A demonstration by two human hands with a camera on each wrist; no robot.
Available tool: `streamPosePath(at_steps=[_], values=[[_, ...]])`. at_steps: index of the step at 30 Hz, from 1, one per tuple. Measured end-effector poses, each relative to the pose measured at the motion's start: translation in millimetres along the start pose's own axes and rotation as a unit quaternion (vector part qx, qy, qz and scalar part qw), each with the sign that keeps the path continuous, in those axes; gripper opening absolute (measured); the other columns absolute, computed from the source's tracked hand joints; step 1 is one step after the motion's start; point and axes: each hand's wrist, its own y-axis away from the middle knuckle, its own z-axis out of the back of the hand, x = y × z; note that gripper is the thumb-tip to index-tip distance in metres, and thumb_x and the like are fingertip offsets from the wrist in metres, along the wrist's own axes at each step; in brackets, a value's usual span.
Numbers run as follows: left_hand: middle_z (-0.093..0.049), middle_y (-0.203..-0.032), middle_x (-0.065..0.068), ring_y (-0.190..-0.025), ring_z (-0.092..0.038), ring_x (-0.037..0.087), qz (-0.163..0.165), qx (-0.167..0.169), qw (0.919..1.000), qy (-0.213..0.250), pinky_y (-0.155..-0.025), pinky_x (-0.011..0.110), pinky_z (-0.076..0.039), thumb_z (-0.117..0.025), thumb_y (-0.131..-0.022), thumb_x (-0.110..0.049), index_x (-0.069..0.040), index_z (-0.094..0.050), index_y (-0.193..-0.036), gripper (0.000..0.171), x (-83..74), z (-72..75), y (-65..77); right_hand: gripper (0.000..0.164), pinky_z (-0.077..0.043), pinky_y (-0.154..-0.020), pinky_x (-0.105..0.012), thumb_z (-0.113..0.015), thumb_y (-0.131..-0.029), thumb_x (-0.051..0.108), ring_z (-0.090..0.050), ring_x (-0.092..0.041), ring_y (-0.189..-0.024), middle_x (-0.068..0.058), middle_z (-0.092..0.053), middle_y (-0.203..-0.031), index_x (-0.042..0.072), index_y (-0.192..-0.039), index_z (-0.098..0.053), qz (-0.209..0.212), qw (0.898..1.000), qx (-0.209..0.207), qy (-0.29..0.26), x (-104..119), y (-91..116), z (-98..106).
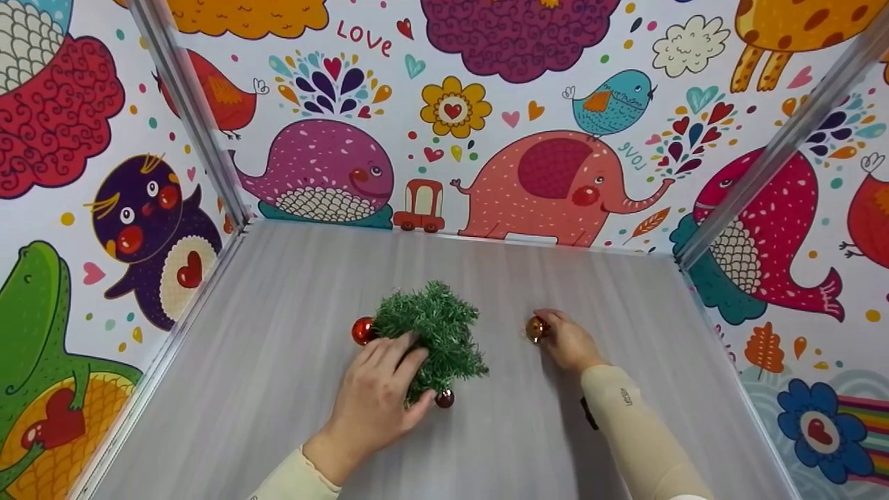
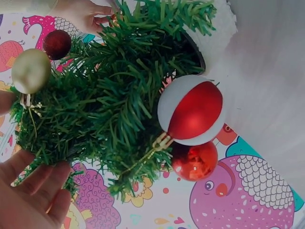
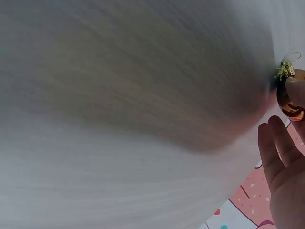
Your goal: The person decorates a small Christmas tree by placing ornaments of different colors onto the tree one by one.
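A small green Christmas tree [image 1: 441,333] stands mid-table, and my left hand [image 1: 378,389] holds it near its top, thumb and fingers around the branches. Hanging from it are a shiny red bauble [image 2: 195,161], a red-and-white bauble [image 2: 190,109], a pale gold bauble [image 2: 31,70] close to my left thumb, and a dark red bauble [image 2: 57,44]. To the right of the tree, my right hand [image 1: 571,342] pinches a shiny copper-gold bauble [image 1: 535,329] between thumb and fingers, low over the table. A thin hanging loop and gold cap top this bauble in the right wrist view.
Grey wood-grain table [image 1: 292,278] lies under everything. Walls with cartoon animals [image 1: 549,187] enclose it at the back and both sides, with metal posts [image 1: 194,111] at the corners. The tree's white base [image 2: 221,36] shows in the left wrist view.
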Motion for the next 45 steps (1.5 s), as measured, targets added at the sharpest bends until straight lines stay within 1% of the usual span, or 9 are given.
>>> streamPosePath(at_steps=[3,9,12,20,28,36,45], values=[[-0.064,-0.123,0.016,-0.104,-0.064,0.030,0.000,0.002,1.0000,-0.003,-0.094,0.044,-0.049,-0.079,-0.074,-0.039,-0.006,-0.068,-0.112,0.051,0.1,0.1,0.0,0.055,-0.046,-0.098,-0.049,-0.070,-0.082,-0.004,-0.059,-0.036,-0.117,-0.015,-0.060,-0.130,0.005,-0.135,-0.059,-0.009,1.000,-0.003,-0.012,-0.3,0.5,-2.1],[-0.064,-0.123,0.016,-0.103,-0.064,0.029,-0.001,0.002,1.0000,-0.006,-0.094,0.044,-0.049,-0.079,-0.075,-0.040,-0.006,-0.069,-0.112,0.051,0.4,0.8,0.0,0.055,-0.046,-0.099,-0.049,-0.076,-0.082,-0.002,-0.058,-0.037,-0.117,-0.016,-0.061,-0.128,0.004,-0.135,-0.060,-0.029,0.998,-0.020,-0.053,-2.3,1.5,-5.8],[-0.064,-0.123,0.016,-0.103,-0.065,0.029,-0.001,0.002,1.0000,-0.005,-0.094,0.044,-0.049,-0.079,-0.075,-0.040,-0.006,-0.069,-0.112,0.051,0.4,0.6,-0.3,0.055,-0.045,-0.099,-0.050,-0.077,-0.083,0.000,-0.058,-0.037,-0.118,-0.017,-0.061,-0.128,0.005,-0.135,-0.060,-0.042,0.997,-0.021,-0.064,-4.2,2.0,-7.1],[-0.064,-0.122,0.016,-0.103,-0.065,0.029,-0.001,-0.003,1.0000,-0.004,-0.094,0.044,-0.050,-0.078,-0.075,-0.037,-0.006,-0.069,-0.111,0.049,0.7,0.2,-0.5,0.056,-0.045,-0.099,-0.051,-0.077,-0.083,0.000,-0.058,-0.038,-0.118,-0.019,-0.061,-0.128,0.003,-0.135,-0.059,-0.045,0.997,-0.022,-0.065,-6.0,1.6,-10.1],[-0.065,-0.121,0.016,-0.102,-0.064,0.030,-0.002,0.004,1.0000,-0.001,-0.095,0.045,-0.049,-0.078,-0.074,-0.034,-0.006,-0.069,-0.110,0.047,2.9,2.4,0.2,0.053,-0.046,-0.099,-0.050,-0.077,-0.084,0.000,-0.059,-0.038,-0.116,-0.020,-0.062,-0.125,0.002,-0.134,-0.060,-0.048,0.997,-0.028,-0.057,-3.2,2.7,-10.2],[-0.065,-0.119,0.015,-0.101,-0.064,0.029,-0.011,0.004,0.9997,0.019,-0.095,0.046,-0.049,-0.077,-0.073,-0.031,-0.006,-0.069,-0.109,0.045,8.6,5.5,1.4,0.051,-0.045,-0.098,-0.051,-0.076,-0.084,-0.001,-0.059,-0.039,-0.115,-0.021,-0.062,-0.124,0.000,-0.133,-0.059,-0.051,0.998,-0.031,-0.033,-0.7,3.3,-11.0],[-0.066,-0.118,0.016,-0.103,-0.064,0.029,-0.019,0.009,0.9993,0.032,-0.094,0.046,-0.050,-0.077,-0.073,-0.029,-0.006,-0.070,-0.109,0.044,13.2,10.2,1.2,0.051,-0.045,-0.099,-0.051,-0.075,-0.085,-0.002,-0.058,-0.040,-0.116,-0.021,-0.062,-0.125,-0.001,-0.134,-0.059,-0.060,0.997,-0.028,-0.037,1.1,3.4,-10.7]])
